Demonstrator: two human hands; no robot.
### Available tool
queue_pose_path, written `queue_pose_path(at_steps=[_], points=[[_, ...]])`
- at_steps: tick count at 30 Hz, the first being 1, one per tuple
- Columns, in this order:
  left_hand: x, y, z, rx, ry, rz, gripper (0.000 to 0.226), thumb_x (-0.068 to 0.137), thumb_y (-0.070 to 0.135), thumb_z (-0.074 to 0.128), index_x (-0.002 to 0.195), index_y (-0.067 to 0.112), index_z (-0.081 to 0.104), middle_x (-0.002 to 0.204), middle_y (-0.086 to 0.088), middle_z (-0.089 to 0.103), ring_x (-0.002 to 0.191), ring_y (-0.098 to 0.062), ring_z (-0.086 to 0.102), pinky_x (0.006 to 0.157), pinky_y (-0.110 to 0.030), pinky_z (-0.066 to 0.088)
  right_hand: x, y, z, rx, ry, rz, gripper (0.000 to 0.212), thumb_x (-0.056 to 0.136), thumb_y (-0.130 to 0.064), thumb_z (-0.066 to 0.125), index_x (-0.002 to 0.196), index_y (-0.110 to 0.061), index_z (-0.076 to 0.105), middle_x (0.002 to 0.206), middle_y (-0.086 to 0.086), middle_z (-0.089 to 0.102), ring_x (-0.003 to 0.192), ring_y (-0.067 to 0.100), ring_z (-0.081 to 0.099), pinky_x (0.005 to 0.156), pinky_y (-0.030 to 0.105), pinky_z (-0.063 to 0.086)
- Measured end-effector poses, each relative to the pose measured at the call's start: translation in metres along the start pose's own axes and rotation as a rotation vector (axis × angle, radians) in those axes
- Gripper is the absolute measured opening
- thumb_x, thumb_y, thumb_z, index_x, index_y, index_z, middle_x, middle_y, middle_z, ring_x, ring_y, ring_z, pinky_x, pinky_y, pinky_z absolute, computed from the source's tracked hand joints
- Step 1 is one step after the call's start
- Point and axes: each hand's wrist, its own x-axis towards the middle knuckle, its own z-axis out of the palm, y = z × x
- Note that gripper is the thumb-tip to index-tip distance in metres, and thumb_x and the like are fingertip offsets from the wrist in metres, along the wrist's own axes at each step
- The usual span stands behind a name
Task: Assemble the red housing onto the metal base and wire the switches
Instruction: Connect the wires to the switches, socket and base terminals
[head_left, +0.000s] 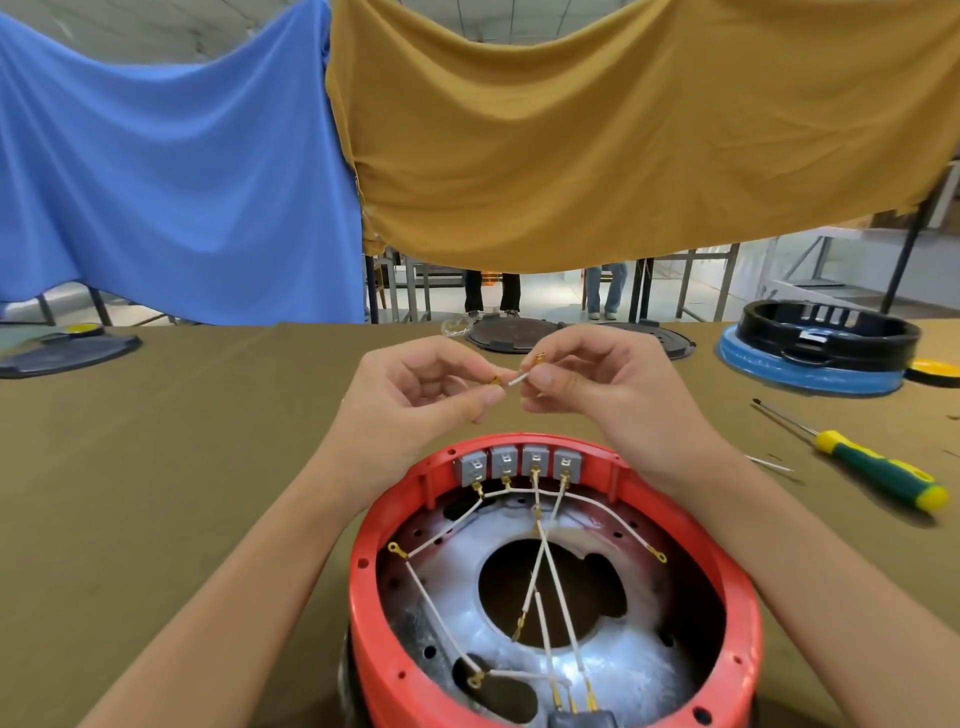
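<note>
The red housing (737, 613) sits around the shiny metal base (467, 582) at the bottom centre. Several grey switches (519, 462) line its far inner wall, with white wires (545, 571) running from them across the base. Above the housing, both hands hold a short white wire with brass terminals (519, 379). My left hand (410, 395) pinches the brass end on the left. The other end is pinched by my right hand (587, 384), a brass terminal sticking up above its fingers.
A green and yellow screwdriver (872, 467) lies to the right on the olive table cover (156, 493). A black ring on a blue base (815, 348) stands at the far right. Dark round plates (519, 335) lie along the far edge. Blue and mustard cloths hang behind.
</note>
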Motion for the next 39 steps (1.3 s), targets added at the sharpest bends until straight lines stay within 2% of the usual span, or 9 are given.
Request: queue_pose_path(at_steps=[3,8,12,18,25,27,30,33,39], points=[[-0.001,0.001,0.000,0.017,-0.015,-0.001,0.015,0.080,0.014,0.077,0.094,0.009,0.074,0.084,-0.006,0.075,0.068,-0.019,0.067,0.069,-0.029,0.055,-0.001,0.001,-0.001,0.116,-0.010,0.030,0.017,0.086,0.003,0.066,0.083,-0.011,0.074,0.081,0.010,0.072,0.080,0.023,0.069,0.076,0.035,0.059],[0.000,0.000,0.001,0.048,-0.007,0.001,0.013,0.081,0.014,0.078,0.093,0.013,0.074,0.079,-0.007,0.073,0.064,-0.022,0.063,0.063,-0.049,0.051,-0.002,0.001,-0.001,0.143,-0.021,0.089,0.007,0.082,-0.008,0.069,0.085,-0.011,0.074,0.081,0.012,0.071,0.078,0.022,0.069,0.073,0.034,0.059],[0.000,0.001,-0.003,0.029,-0.003,-0.030,0.022,0.083,0.023,0.077,0.105,0.021,0.074,0.086,-0.001,0.071,0.065,-0.014,0.062,0.063,-0.023,0.052,-0.004,-0.001,-0.002,0.137,-0.114,0.197,0.008,0.087,-0.013,0.069,0.092,-0.008,0.071,0.080,0.011,0.071,0.073,0.021,0.068,0.066,0.033,0.060],[0.001,-0.002,-0.007,-0.070,-0.031,-0.203,0.019,0.077,0.036,0.082,0.094,0.028,0.076,0.083,0.001,0.072,0.067,-0.010,0.061,0.063,-0.021,0.050,-0.005,-0.004,0.000,-0.037,-0.083,0.113,0.031,0.093,-0.005,0.065,0.121,-0.019,0.060,0.082,0.013,0.071,0.067,0.025,0.068,0.050,0.032,0.056],[0.003,-0.003,-0.009,-0.254,-0.005,-0.277,0.012,0.073,0.035,0.078,0.082,0.026,0.076,0.083,0.000,0.074,0.065,-0.006,0.058,0.060,-0.018,0.049,-0.007,-0.006,0.002,-0.087,-0.151,0.156,0.018,0.099,-0.016,0.057,0.108,-0.011,0.071,0.091,0.011,0.072,0.062,0.022,0.064,0.046,0.026,0.051],[0.002,-0.004,-0.010,-0.301,-0.006,-0.288,0.011,0.074,0.032,0.078,0.082,0.025,0.076,0.083,0.000,0.073,0.065,-0.006,0.058,0.059,-0.018,0.048,-0.006,-0.007,0.001,-0.056,-0.134,0.173,0.021,0.099,-0.005,0.053,0.109,-0.009,0.071,0.093,0.011,0.072,0.063,0.022,0.063,0.047,0.028,0.052],[0.002,-0.006,-0.010,-0.365,-0.011,-0.312,0.008,0.080,0.019,0.074,0.088,0.021,0.077,0.086,-0.002,0.073,0.065,-0.007,0.059,0.059,-0.018,0.050,-0.006,-0.005,0.001,-0.122,-0.152,0.123,0.032,0.089,0.008,0.060,0.112,-0.011,0.069,0.096,0.008,0.068,0.070,0.021,0.064,0.053,0.031,0.055],[0.002,-0.006,-0.010,-0.401,-0.019,-0.342,0.011,0.081,0.016,0.073,0.090,0.018,0.078,0.086,-0.003,0.074,0.065,-0.007,0.059,0.058,-0.018,0.049,-0.006,-0.003,0.002,-0.279,-0.121,0.022,0.028,0.084,-0.004,0.076,0.108,-0.017,0.072,0.097,0.006,0.068,0.076,0.020,0.067,0.058,0.032,0.058],[0.001,-0.007,-0.014,-0.168,-0.101,-0.348,0.015,0.080,0.030,0.075,0.093,0.025,0.078,0.095,-0.006,0.076,0.073,-0.009,0.061,0.065,-0.020,0.050,-0.005,-0.005,0.002,-0.361,-0.024,-0.051,0.006,0.088,-0.017,0.073,0.090,-0.022,0.075,0.082,-0.002,0.069,0.070,0.014,0.066,0.055,0.023,0.055]])
